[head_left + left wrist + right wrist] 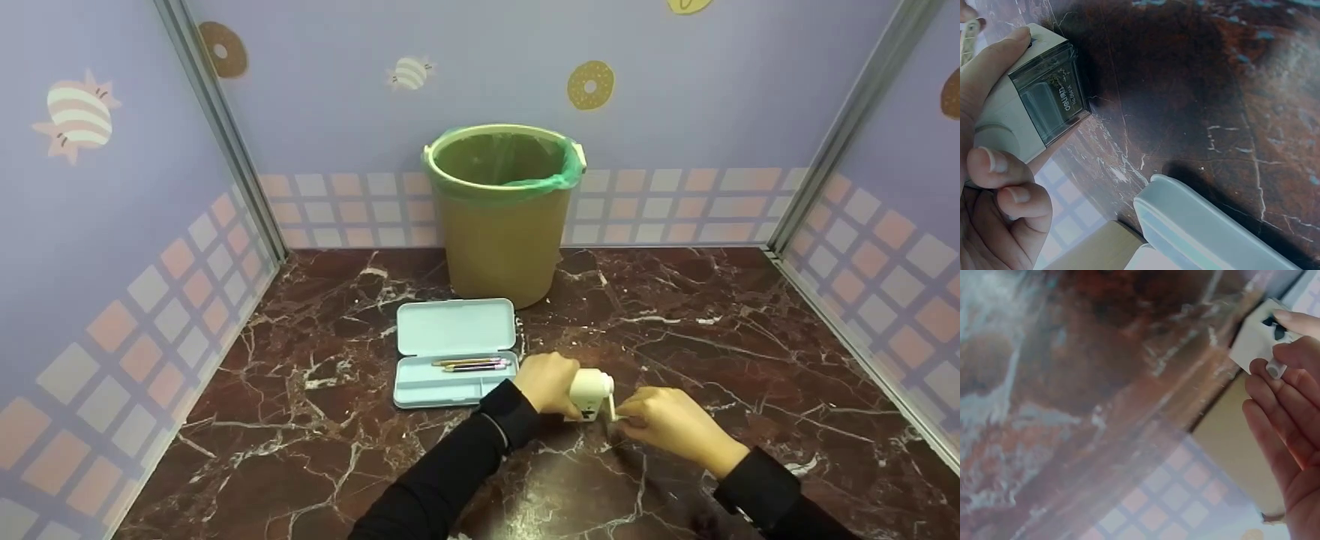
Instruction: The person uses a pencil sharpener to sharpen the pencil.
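Observation:
A white crank pencil sharpener (589, 384) stands on the dark marbled table, right of the pencil case. My left hand (550, 382) grips its body from the left, the thumb pressed on the casing in the left wrist view. Its clear shavings drawer (1053, 95) faces that camera, with some shavings inside. On the other side, my right hand (670, 421) pinches the end of the crank handle (611, 405). The small white crank knob (1276, 369) shows between thumb and fingers in the right wrist view.
A light blue pencil case (454, 328) lies open left of the sharpener, with several pencils (476, 365) in its upper compartment. Behind stands a tan waste bin (502, 244) with a green liner. Small light specks dot the table near the bin. Patterned panels (337, 112) enclose the table.

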Demonstrator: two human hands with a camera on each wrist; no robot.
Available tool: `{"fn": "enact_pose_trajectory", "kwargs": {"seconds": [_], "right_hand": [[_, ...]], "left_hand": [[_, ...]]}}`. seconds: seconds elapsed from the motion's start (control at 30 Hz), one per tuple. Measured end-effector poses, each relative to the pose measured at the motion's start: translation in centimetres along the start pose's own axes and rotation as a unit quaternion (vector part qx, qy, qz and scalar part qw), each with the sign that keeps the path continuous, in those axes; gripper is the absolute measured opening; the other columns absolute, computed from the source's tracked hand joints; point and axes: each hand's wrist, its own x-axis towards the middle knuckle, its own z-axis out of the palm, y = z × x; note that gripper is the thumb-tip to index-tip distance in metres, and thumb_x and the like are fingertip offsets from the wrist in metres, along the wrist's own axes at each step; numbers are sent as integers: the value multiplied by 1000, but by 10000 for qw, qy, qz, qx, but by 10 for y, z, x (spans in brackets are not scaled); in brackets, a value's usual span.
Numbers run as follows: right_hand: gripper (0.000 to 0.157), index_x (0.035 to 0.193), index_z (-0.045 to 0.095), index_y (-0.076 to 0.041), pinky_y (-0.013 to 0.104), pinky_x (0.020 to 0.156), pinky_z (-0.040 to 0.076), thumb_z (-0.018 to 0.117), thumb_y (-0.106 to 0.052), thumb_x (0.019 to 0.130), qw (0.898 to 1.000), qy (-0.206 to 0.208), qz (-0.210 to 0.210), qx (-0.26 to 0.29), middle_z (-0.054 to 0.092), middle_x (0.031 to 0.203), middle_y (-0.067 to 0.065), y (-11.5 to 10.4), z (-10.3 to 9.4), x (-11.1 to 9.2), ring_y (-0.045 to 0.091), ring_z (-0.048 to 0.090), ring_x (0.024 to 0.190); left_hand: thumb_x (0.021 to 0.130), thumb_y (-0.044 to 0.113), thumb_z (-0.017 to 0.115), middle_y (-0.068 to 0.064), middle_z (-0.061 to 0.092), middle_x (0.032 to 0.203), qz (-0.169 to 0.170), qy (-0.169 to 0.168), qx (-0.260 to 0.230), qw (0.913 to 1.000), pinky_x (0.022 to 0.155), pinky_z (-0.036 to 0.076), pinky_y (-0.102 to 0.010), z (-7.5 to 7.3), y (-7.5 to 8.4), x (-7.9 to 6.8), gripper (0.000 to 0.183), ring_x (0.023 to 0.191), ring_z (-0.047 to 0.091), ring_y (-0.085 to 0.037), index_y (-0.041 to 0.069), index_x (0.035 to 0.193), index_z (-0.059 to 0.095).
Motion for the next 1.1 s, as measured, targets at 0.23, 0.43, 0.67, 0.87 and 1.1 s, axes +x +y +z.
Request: {"fn": "enact_pose_trajectory", "kwargs": {"seconds": [0.23,0.43,0.67,0.87,1.1], "right_hand": [[23,85,78,-15,22,59,53,89,-7,66,9976,600,-295,-151,74,77,-6,0,-21,6,7,65,65],[25,87,80,-12,23,59,54,90,-6,65,9956,775,-356,-385,76,79,-4,7,-31,16,8,66,66],[23,88,79,-12,25,59,54,89,-6,68,9951,814,-322,-457,75,78,-3,15,-33,24,9,66,66],[21,91,80,-12,30,61,56,87,-6,72,9960,752,-88,-486,77,82,0,24,-30,33,13,69,70],[16,94,80,-9,35,65,58,82,-6,79,9972,494,261,-499,78,86,4,33,-24,43,18,71,74]], "left_hand": [[62,48,93,3,78,87,23,3,-19,10000,62,58,-33,-1,0,0,49,75,73,-17,15,93,73],[62,48,93,3,78,87,42,8,-16,10000,62,58,-34,0,0,0,49,74,73,-18,15,93,73],[61,48,94,3,78,86,14,20,14,10000,62,58,-34,1,0,0,49,74,73,-17,16,93,73],[61,47,94,3,78,86,47,-36,-8,10000,62,58,-33,1,-1,0,49,73,73,-17,16,92,73],[61,46,94,3,78,85,57,6,36,10000,62,58,-34,0,-1,1,48,72,73,-17,15,92,73]]}}
